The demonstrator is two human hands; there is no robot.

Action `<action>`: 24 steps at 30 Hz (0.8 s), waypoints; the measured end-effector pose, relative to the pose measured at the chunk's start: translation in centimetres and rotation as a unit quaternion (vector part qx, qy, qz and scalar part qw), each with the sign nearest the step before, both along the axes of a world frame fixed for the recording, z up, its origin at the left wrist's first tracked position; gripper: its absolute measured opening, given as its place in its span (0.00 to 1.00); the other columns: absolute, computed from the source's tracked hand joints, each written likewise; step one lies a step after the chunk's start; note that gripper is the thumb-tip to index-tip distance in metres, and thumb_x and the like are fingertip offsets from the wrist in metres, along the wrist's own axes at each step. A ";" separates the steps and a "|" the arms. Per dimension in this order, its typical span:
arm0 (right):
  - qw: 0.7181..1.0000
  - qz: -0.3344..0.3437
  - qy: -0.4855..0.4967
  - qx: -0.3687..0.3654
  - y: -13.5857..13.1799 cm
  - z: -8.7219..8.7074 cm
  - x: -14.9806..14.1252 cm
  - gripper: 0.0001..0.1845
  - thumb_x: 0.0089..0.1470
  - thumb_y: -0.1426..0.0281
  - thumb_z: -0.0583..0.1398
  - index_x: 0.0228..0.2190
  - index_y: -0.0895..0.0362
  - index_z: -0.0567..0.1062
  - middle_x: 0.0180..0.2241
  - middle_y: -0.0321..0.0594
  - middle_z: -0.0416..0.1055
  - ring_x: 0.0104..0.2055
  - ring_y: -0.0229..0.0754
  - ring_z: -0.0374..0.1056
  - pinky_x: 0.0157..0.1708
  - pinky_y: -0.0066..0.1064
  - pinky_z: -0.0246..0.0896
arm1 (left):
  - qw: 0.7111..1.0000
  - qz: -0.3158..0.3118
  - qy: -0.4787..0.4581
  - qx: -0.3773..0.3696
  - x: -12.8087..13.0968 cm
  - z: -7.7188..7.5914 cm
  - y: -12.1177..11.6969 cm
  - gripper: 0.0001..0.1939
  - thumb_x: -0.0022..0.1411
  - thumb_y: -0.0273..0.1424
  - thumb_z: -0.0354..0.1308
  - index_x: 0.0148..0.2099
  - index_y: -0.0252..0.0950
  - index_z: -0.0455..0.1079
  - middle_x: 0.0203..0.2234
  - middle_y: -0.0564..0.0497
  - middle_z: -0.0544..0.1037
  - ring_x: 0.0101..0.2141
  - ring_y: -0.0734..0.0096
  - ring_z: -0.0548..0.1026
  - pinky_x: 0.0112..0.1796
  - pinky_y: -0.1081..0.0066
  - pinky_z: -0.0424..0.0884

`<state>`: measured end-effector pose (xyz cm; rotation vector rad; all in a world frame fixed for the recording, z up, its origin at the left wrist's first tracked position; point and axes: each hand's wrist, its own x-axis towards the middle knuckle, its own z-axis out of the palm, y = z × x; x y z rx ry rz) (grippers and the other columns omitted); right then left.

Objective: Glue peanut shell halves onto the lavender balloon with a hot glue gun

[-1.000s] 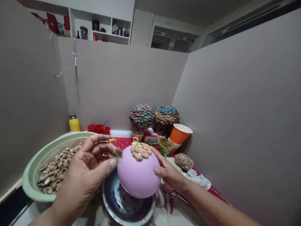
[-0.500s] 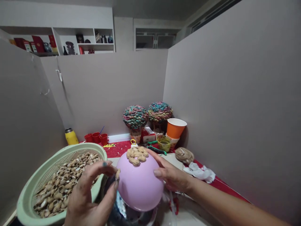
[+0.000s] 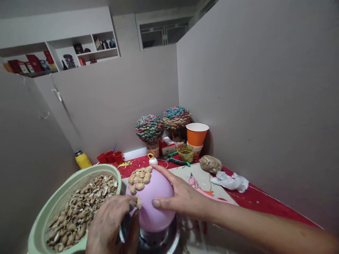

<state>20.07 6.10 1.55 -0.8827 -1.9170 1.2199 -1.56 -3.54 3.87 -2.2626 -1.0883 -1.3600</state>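
Observation:
A lilac balloon point(image 3: 156, 197) rests in a shiny metal bowl point(image 3: 172, 240), with a patch of peanut shells point(image 3: 139, 179) stuck on its upper left side. My right hand point(image 3: 182, 195) is wrapped round the balloon's right side, thumb on the front and fingers over the top. Between thumb and fingertips, my left hand point(image 3: 113, 215) pinches one peanut shell point(image 3: 138, 202) against or very close to the balloon, just below the patch. Left of that hand stands a green basket point(image 3: 37, 225) heaped with loose peanut shells point(image 3: 79, 208).
Behind are two balls covered in coloured shells point(image 3: 149, 128) on stands, orange paper cups point(image 3: 197, 135), green-handled pliers point(image 3: 178, 162) and red cups point(image 3: 109, 157). To the right lie a pink glue gun point(image 3: 194, 182), a twine ball point(image 3: 210, 164) and crumpled white plastic point(image 3: 230, 181).
The balloon has turned, bringing the shell patch to the left. My left hand has brought its shell onto or near the balloon below the patch. The view has shifted and tilted.

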 end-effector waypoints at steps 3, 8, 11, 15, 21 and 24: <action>1.000 -0.018 0.000 0.020 -0.1 -0.6 -0.6 0.56 0.38 0.55 0.71 0.65 0.49 0.54 0.64 0.49 0.54 0.63 0.62 0.53 0.61 0.57 0.46 | 0.999 0.027 0.022 0.003 0.7 0.0 0.3 0.24 0.53 0.17 0.62 0.49 0.46 0.68 0.37 0.50 0.83 0.36 0.61 0.81 0.41 0.64 0.75; 0.999 -0.033 0.000 0.037 0.1 -1.1 -1.2 0.55 0.38 0.54 0.71 0.64 0.49 0.56 0.64 0.49 0.54 0.63 0.62 0.52 0.61 0.58 0.46 | 0.996 0.069 0.051 -0.027 1.8 -0.2 0.7 0.15 0.57 0.20 0.60 0.43 0.44 0.68 0.36 0.50 0.83 0.37 0.59 0.80 0.44 0.61 0.72; 0.998 -0.042 0.003 0.047 0.0 -1.0 -1.4 0.53 0.38 0.59 0.71 0.63 0.49 0.57 0.63 0.48 0.56 0.63 0.60 0.53 0.61 0.57 0.47 | 0.995 0.083 0.055 -0.027 2.2 -0.4 1.0 0.14 0.58 0.21 0.59 0.43 0.44 0.68 0.36 0.49 0.82 0.38 0.59 0.79 0.45 0.59 0.70; 0.997 -0.053 0.004 0.052 -0.1 -0.8 -1.6 0.55 0.36 0.61 0.72 0.63 0.51 0.57 0.63 0.49 0.55 0.64 0.59 0.52 0.62 0.55 0.45 | 0.994 0.090 0.067 -0.004 2.3 -0.3 1.4 0.15 0.59 0.21 0.58 0.47 0.42 0.66 0.38 0.48 0.80 0.40 0.60 0.77 0.45 0.60 0.69; 0.996 -0.058 -0.016 0.071 -0.6 -0.5 -1.5 0.54 0.38 0.61 0.71 0.64 0.54 0.57 0.63 0.50 0.55 0.64 0.56 0.54 0.63 0.51 0.47 | 0.979 0.104 0.173 0.035 1.6 0.0 1.9 0.13 0.59 0.23 0.60 0.47 0.35 0.67 0.38 0.45 0.79 0.40 0.61 0.75 0.44 0.62 0.69; 0.994 -0.060 -0.033 0.081 -0.7 -0.5 -1.5 0.55 0.38 0.61 0.71 0.64 0.57 0.56 0.64 0.52 0.53 0.65 0.56 0.52 0.64 0.50 0.46 | 0.976 0.108 0.185 0.034 1.6 -0.1 2.1 0.12 0.60 0.23 0.59 0.47 0.34 0.67 0.38 0.44 0.78 0.40 0.60 0.74 0.44 0.62 0.68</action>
